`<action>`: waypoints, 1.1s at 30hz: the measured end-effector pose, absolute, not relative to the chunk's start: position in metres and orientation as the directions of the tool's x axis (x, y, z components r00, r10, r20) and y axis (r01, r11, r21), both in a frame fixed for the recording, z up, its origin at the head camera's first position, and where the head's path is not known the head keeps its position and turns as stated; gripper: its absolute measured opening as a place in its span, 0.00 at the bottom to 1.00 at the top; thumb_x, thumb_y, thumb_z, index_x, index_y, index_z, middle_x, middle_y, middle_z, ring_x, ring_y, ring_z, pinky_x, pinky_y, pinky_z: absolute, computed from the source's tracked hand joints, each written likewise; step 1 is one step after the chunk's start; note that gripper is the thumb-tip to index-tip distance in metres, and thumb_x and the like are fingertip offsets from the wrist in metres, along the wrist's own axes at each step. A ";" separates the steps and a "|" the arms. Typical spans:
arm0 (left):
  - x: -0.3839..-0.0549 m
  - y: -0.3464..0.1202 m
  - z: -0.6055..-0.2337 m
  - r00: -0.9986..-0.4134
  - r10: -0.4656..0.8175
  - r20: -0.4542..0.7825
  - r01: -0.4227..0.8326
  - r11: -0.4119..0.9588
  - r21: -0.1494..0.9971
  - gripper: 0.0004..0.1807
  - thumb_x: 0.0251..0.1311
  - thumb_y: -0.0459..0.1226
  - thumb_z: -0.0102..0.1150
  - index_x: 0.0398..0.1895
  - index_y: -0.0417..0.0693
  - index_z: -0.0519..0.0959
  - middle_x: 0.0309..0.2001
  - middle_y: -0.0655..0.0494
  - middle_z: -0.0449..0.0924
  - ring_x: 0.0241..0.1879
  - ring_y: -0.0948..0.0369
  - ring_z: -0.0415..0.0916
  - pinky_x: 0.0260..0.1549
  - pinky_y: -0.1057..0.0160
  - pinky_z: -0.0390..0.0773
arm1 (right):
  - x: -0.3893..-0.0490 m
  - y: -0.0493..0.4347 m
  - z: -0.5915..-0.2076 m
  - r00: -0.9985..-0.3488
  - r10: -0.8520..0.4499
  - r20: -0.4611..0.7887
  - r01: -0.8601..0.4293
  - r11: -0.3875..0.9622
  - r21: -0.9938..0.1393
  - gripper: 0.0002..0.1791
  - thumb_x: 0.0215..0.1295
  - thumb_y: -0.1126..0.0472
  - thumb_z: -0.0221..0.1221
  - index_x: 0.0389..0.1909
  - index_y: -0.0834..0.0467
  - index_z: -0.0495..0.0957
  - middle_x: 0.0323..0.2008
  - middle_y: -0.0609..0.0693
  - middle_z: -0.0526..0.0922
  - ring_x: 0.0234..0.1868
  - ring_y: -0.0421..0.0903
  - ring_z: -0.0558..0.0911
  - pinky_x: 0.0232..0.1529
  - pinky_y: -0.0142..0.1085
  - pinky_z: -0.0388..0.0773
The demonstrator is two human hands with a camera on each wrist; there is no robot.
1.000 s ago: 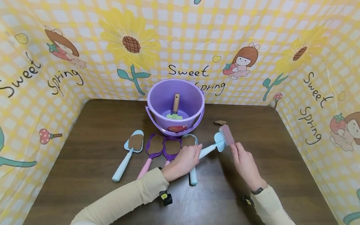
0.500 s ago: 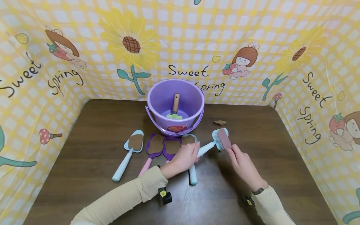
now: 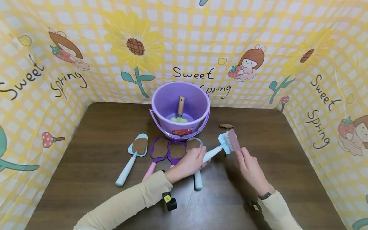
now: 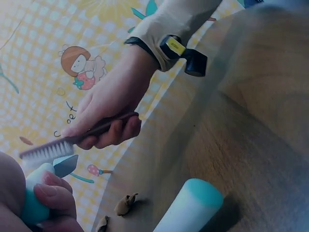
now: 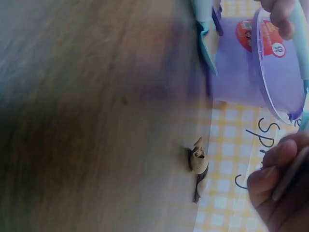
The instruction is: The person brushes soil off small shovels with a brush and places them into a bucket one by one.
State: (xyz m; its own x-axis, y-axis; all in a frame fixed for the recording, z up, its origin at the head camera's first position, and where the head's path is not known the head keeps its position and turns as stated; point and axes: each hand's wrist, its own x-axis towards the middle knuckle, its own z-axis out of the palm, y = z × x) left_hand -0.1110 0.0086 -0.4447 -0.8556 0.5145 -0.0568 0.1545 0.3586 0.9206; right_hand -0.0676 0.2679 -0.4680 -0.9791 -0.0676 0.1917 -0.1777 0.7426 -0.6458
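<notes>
My left hand (image 3: 189, 162) grips the pale blue handle of a garden trowel (image 3: 212, 154), whose blade points up and right, raised over the table. My right hand (image 3: 252, 169) pinches the handle of a mauve scrub brush (image 3: 233, 140). The brush's white bristles lie against the right part of the trowel's blade. Seen from the left wrist, the brush (image 4: 46, 152) crosses over the blade tip, and the fingers of the right hand (image 4: 108, 104) wrap its handle. Beneath my left hand lies another blue trowel (image 3: 198, 180), its blade partly covered by the hand.
Behind the hands stands a purple bucket (image 3: 161, 111) with a wooden-handled green trowel (image 3: 180, 108) inside. Left of my hand lie two purple scoops with pink handles (image 3: 149, 171) and a blue trowel (image 3: 126, 169), their blades brown. A curled dry leaf (image 3: 226, 126) lies right of the bucket.
The brush swept left over the trowel's blade half a second ago and is now back toward its right edge. The blade has tilted along the way, while both hands keep their grips.
</notes>
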 end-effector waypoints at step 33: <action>-0.105 -0.015 -0.398 -0.878 0.456 0.149 0.290 0.256 0.922 0.12 0.74 0.45 0.62 0.49 0.49 0.88 0.25 0.56 0.83 0.22 0.60 0.80 0.22 0.68 0.69 | -0.069 0.288 -0.465 -0.989 0.148 0.023 0.098 0.752 -0.651 0.26 0.85 0.43 0.42 0.47 0.64 0.72 0.26 0.54 0.68 0.24 0.49 0.69 0.23 0.37 0.65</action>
State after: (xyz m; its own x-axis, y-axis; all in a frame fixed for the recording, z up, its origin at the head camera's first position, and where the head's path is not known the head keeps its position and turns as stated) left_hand -0.1047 -0.0155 -0.3976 -0.8775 0.4556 0.1494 0.2900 0.2561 0.9221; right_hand -0.0694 0.2881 -0.4649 -0.9888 0.1478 0.0226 0.0976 0.7524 -0.6514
